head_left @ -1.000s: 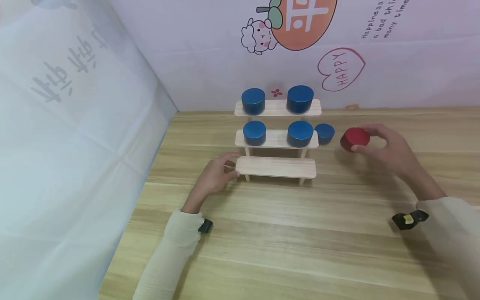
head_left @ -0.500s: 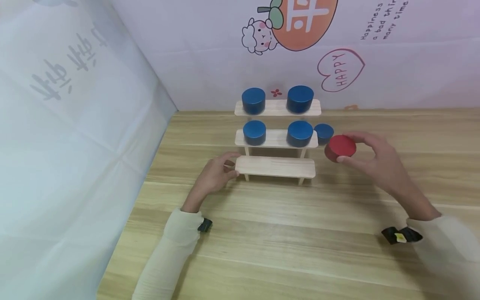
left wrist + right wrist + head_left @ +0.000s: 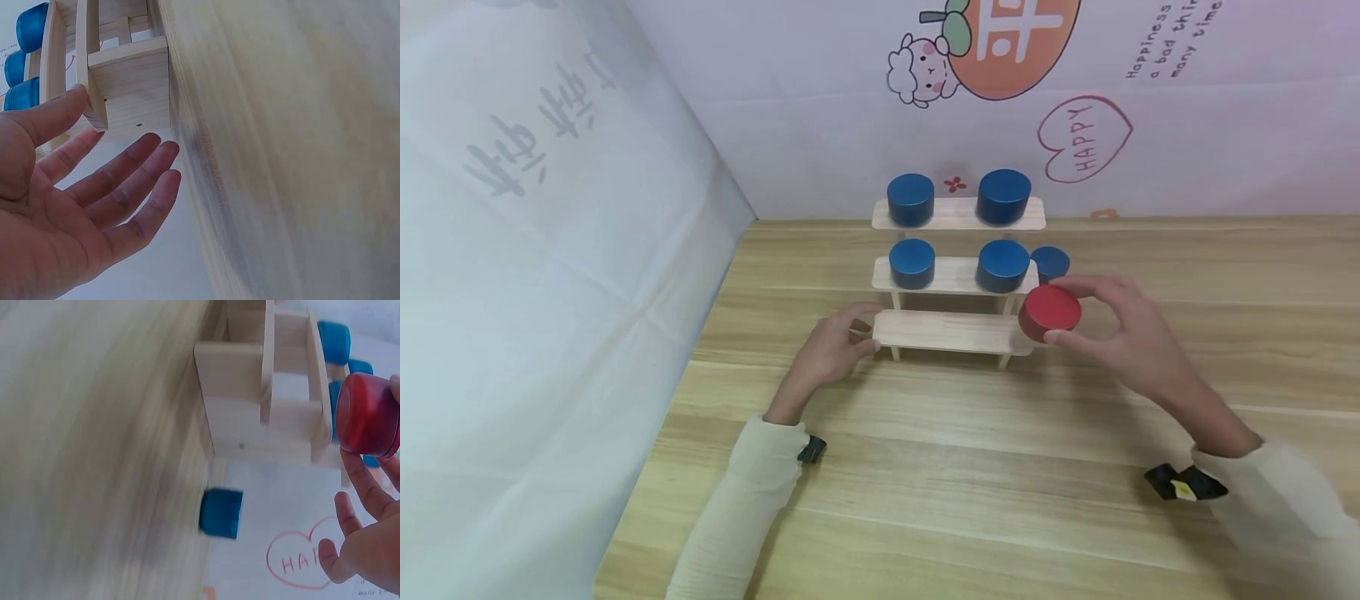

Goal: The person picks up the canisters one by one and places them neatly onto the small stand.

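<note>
A three-step wooden display shelf (image 3: 951, 331) stands on the table, with blue round tins (image 3: 912, 264) on its upper two boards. At the left end of the lowest board, my left hand (image 3: 831, 346) pinches the board between thumb and index finger; in the left wrist view the other fingers (image 3: 144, 187) are spread below. My right hand (image 3: 1138, 342) grips a red round tin (image 3: 1049, 312) by its sides, thumb in front and fingers behind. The tin is raised and overlaps the right end of the lowest board in the head view. That board bears nothing.
Another blue tin (image 3: 1051, 262) stands on the wooden table (image 3: 955, 467), just right of the shelf; the right wrist view shows it too. A white printed cloth (image 3: 820, 125) hangs behind, and a pale cloth (image 3: 550, 333) lines the left side.
My right hand has carried the red tin left and toward me, from right of the loose blue tin to the lowest board's right end. The left hand stays at the shelf.
</note>
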Available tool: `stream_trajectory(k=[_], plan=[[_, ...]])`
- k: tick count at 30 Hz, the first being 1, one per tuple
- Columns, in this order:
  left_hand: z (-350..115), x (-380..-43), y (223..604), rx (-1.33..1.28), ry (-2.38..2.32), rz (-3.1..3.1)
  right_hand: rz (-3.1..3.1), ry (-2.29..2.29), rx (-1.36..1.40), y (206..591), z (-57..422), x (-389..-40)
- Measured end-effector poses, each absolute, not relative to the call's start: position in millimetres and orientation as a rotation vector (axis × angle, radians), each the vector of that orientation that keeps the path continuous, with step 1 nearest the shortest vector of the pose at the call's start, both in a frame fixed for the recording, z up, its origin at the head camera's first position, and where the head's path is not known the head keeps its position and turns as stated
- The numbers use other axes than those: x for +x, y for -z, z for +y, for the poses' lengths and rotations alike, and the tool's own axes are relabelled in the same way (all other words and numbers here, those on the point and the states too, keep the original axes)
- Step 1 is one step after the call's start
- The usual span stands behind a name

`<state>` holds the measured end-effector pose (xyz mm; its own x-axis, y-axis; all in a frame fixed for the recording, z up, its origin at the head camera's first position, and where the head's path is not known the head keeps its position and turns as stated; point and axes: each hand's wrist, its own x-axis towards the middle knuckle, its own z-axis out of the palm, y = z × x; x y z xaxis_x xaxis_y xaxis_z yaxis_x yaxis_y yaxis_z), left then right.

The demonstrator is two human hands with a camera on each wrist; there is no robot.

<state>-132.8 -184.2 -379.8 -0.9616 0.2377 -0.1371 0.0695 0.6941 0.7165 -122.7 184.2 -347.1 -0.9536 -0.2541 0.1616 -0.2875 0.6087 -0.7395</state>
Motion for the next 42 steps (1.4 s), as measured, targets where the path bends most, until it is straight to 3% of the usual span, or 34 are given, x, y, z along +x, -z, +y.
stream_trajectory(k=[17, 42], plan=[[-184.2, -132.3, 378.5, 0.264, -1.100, 2.691, -2.746, -1.207, 0.740, 359.2, 132.8, -118.8], [-184.6, -131.0, 380.0, 0.243, -1.069, 2.697, -2.668, -1.308, 0.758, 378.9, 50.1, -135.7]])
